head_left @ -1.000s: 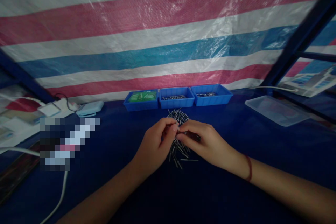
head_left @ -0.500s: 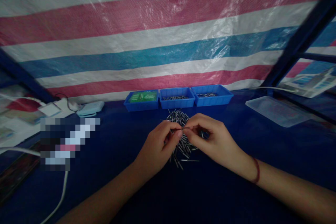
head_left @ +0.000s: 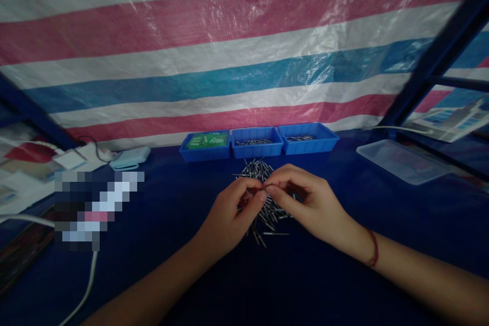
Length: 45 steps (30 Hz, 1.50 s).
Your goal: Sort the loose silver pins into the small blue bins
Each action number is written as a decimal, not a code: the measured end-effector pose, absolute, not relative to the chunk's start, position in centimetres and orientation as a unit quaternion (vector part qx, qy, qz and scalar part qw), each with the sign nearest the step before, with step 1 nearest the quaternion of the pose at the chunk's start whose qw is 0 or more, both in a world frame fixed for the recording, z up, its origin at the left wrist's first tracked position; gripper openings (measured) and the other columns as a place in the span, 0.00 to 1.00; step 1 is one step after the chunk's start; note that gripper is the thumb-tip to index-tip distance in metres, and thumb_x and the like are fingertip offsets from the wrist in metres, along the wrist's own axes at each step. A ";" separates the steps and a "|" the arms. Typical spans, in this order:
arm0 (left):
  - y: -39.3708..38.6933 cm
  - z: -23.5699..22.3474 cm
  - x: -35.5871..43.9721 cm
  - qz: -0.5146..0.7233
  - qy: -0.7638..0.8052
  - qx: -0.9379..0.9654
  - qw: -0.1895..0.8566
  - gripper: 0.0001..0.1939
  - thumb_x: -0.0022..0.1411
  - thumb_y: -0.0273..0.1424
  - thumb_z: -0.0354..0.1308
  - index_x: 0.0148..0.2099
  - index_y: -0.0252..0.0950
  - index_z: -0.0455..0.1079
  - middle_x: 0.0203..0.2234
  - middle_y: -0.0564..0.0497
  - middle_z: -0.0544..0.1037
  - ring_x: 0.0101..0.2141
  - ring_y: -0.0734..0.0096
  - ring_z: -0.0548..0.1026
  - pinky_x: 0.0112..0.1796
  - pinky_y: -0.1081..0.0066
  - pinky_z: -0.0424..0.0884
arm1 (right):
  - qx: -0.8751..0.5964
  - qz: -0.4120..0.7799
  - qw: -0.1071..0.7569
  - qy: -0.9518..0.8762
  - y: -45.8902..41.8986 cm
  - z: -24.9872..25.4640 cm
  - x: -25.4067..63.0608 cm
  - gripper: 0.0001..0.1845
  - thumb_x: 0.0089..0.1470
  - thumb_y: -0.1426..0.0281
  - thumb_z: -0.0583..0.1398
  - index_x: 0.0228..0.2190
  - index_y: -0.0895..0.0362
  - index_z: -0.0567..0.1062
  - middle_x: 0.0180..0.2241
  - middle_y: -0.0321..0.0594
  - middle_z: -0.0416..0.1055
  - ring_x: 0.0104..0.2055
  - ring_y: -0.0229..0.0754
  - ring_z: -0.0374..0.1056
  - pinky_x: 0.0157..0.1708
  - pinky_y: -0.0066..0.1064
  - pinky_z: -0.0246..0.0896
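My left hand (head_left: 236,211) and my right hand (head_left: 310,198) meet over a pile of slender metal pins (head_left: 269,218). Each is closed in a pinch, thumb against forefinger, the fingertips almost touching. Between them is a small thin piece that looks like one of the metal pins (head_left: 268,186); the fingers cover most of it. The pile spreads beneath and behind both hands, partly hidden by them. One loose pin (head_left: 275,234) lies crosswise at the pile's near edge.
Behind the pile stand three blue bins: the left bin (head_left: 205,154) holds green-and-white pieces, the middle bin (head_left: 256,151) and right bin (head_left: 314,146) metal pins. A clear plastic lid (head_left: 401,162) lies right. Left are a light-blue case (head_left: 130,158), a white cable (head_left: 91,280) and a blurred-out patch.
Both hands stay pinched over the pile, with only slight shifts of the fingertips around the small piece. The view has turned very slightly.
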State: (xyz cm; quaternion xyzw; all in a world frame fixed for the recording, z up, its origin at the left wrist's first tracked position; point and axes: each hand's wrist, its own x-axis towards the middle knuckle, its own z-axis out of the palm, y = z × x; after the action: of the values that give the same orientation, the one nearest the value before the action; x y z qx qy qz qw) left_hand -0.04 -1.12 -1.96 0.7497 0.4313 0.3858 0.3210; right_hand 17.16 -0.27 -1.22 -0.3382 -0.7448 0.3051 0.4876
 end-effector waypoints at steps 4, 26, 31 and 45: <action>-1.1 -2.0 0.1 0.392 0.434 0.744 0.324 0.06 0.63 0.32 0.51 0.39 0.36 0.67 0.27 0.54 0.69 0.27 0.74 0.66 0.29 0.72 0.63 | -0.338 0.302 0.488 -0.746 -0.2 -1.3 17.3 0.04 0.53 0.70 0.58 0.31 0.58 0.73 0.29 0.39 0.68 0.29 0.37 0.65 0.26 0.30 0.60; -1.5 -1.2 -0.5 0.436 0.432 0.758 0.223 0.07 0.61 0.31 0.53 0.30 0.36 0.63 0.24 0.56 0.66 0.25 0.77 0.66 0.28 0.74 0.63 | -0.295 0.279 0.442 -0.800 -0.1 -1.8 17.1 0.05 0.55 0.74 0.56 0.33 0.58 0.73 0.35 0.40 0.68 0.35 0.37 0.67 0.32 0.30 0.64; -1.2 -1.5 -0.5 0.406 0.468 0.738 0.268 0.10 0.61 0.36 0.52 0.43 0.37 0.65 0.30 0.53 0.70 0.28 0.74 0.68 0.29 0.72 0.65 | -0.302 0.135 0.452 -0.828 1.2 -0.8 18.3 0.07 0.55 0.74 0.54 0.31 0.57 0.73 0.35 0.41 0.69 0.36 0.38 0.67 0.36 0.32 0.64; 0.0 -1.5 -1.1 0.363 0.456 0.782 0.222 0.12 0.65 0.35 0.47 0.42 0.37 0.69 0.30 0.51 0.72 0.27 0.74 0.69 0.29 0.72 0.64 | -0.546 -0.177 0.404 -0.712 10.1 -2.5 26.9 0.12 0.54 0.68 0.55 0.33 0.62 0.76 0.36 0.50 0.71 0.34 0.46 0.68 0.37 0.38 0.65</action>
State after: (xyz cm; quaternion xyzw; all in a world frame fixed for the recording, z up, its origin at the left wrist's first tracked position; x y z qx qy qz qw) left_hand -1.11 -0.03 -1.54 0.7816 0.4560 0.3631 0.2221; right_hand 26.89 10.14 -2.51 -0.5463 -0.7121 -0.1768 0.4040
